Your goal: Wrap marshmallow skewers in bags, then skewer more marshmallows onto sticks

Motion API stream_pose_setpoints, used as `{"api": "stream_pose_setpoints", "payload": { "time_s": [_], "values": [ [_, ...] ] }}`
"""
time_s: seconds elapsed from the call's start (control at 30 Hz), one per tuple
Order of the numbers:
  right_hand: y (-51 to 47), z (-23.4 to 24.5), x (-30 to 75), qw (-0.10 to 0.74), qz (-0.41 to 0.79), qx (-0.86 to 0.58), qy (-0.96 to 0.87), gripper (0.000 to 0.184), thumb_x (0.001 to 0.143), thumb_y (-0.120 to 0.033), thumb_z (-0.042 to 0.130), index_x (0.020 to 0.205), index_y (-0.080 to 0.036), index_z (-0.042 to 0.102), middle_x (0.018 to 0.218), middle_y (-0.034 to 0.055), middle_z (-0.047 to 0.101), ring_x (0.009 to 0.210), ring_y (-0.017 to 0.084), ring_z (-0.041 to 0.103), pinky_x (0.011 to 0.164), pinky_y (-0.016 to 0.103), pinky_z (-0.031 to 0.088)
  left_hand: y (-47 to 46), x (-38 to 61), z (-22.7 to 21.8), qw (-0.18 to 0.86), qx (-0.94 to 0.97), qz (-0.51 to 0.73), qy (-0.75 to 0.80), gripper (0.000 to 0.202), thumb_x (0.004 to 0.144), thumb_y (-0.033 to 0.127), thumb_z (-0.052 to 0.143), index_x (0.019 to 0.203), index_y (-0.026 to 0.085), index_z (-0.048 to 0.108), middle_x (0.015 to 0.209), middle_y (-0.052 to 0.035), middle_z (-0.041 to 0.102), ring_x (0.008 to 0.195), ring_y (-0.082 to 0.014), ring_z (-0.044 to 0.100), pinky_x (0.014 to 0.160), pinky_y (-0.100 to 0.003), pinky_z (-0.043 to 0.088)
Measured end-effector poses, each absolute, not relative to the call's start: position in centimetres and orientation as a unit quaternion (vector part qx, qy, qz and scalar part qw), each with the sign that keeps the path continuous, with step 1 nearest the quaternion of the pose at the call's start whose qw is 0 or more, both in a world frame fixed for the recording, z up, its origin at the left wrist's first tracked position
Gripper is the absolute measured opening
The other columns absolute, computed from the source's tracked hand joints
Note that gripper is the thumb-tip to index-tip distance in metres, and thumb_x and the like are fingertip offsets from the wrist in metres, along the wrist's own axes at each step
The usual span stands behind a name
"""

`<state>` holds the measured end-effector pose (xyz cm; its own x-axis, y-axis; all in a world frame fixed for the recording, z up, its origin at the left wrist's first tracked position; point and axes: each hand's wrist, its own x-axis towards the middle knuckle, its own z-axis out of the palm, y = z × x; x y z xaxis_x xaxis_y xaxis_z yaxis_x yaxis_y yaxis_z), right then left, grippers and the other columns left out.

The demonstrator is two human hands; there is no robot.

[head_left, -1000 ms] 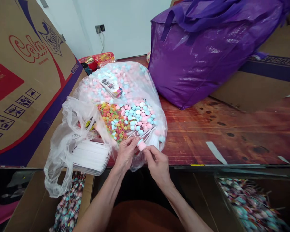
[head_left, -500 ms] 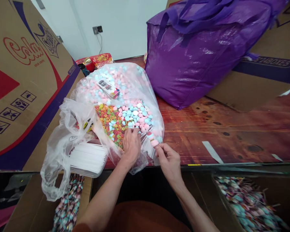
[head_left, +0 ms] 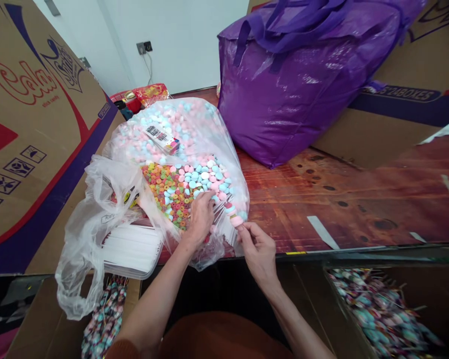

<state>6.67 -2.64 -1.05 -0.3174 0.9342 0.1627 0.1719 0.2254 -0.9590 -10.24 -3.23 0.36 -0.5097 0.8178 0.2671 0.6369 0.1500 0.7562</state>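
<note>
Between the thumb and fingers of my right hand (head_left: 259, 249) is a marshmallow skewer (head_left: 235, 215), with pink, white and blue pieces and some gummy bits on it. Its tip points up and left. My left hand (head_left: 201, 217) reaches in at the near edge of the marshmallows (head_left: 205, 175), its fingers curled down. Whatever its fingertips hold is hidden. Left of that hand lie small ring gummies (head_left: 168, 192) in orange, green and red. White sticks (head_left: 226, 227) lie between my two hands. A clear plastic bag (head_left: 236, 164) spreads under and around the sweets.
A tub of white sticks (head_left: 132, 249) sits left, beside a crumpled plastic bag (head_left: 78, 259). Cardboard boxes (head_left: 30, 164) and a purple bag (head_left: 284, 104) flank the wooden table (head_left: 284, 199). Boxes below hold finished-looking skewers (head_left: 381, 314). A small printed packet (head_left: 162, 138) lies on the marshmallow bag.
The view has shifted slightly, so things sit further left. My left fingers have moved a little among the marshmallows. My right hand still holds the skewer.
</note>
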Motion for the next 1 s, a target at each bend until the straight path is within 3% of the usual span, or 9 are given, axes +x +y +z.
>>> {"api": "stream_pose_setpoints", "payload": {
  "time_s": [0.33, 0.5, 0.77, 0.87, 1.0],
  "values": [
    [-2.7, -1.5, 6.9, 0.398, 0.461, -0.414, -0.677, 0.03, 0.094, -0.039, 0.054, 0.073, -0.018, 0.059, 0.061, -0.0039, 0.049, 0.055, 0.011, 0.044, 0.054, 0.024, 0.036, -3.9, -11.9, 0.5, 0.135, 0.417, 0.458, 0.773, 0.03, 0.088, 0.011, 0.053, 0.111, 0.016, 0.071, 0.103, -0.0093, 0.073, 0.091, -0.0213, 0.067, 0.089, -0.035, 0.052],
    [-2.8, -1.4, 6.9, 0.398, 0.457, -0.413, -0.68, 0.029, 0.094, -0.038, 0.055, 0.074, -0.018, 0.06, 0.061, -0.0038, 0.05, 0.055, 0.011, 0.044, 0.054, 0.024, 0.035, -3.3, -12.0, 0.7, 0.123, 0.477, 0.364, 0.79, 0.028, 0.087, 0.007, 0.051, 0.104, 0.014, 0.073, 0.105, -0.0117, 0.069, 0.098, -0.0229, 0.065, 0.094, -0.036, 0.049],
    [-2.7, -1.5, 6.7, 0.391, 0.46, -0.411, -0.683, 0.03, 0.094, -0.039, 0.054, 0.076, -0.018, 0.062, 0.061, -0.0038, 0.05, 0.056, 0.012, 0.044, 0.054, 0.023, 0.035, -3.8, -10.9, 0.6, 0.117, 0.522, 0.253, 0.806, 0.029, 0.088, 0.008, 0.044, 0.107, 0.019, 0.064, 0.107, -0.01, 0.056, 0.098, -0.0219, 0.058, 0.088, -0.033, 0.048],
    [-2.7, -1.6, 6.7, 0.39, 0.462, -0.404, -0.686, 0.029, 0.094, -0.039, 0.055, 0.075, -0.018, 0.062, 0.06, -0.0041, 0.048, 0.055, 0.011, 0.043, 0.053, 0.023, 0.034, -4.3, -10.6, 0.6, 0.12, 0.519, 0.278, 0.8, 0.026, 0.085, 0.008, 0.05, 0.105, 0.02, 0.061, 0.11, -0.0088, 0.056, 0.096, -0.0206, 0.058, 0.085, -0.032, 0.048],
    [-2.7, -1.6, 6.9, 0.379, 0.485, -0.384, -0.688, 0.026, 0.094, -0.037, 0.055, 0.081, -0.018, 0.066, 0.063, -0.0031, 0.05, 0.057, 0.012, 0.045, 0.053, 0.023, 0.036, -4.9, -10.8, 0.1, 0.174, 0.449, 0.419, 0.77, 0.021, 0.08, 0.017, 0.063, 0.101, 0.019, 0.06, 0.091, -0.003, 0.062, 0.078, -0.0167, 0.059, 0.075, -0.03, 0.049]
  ]
}}
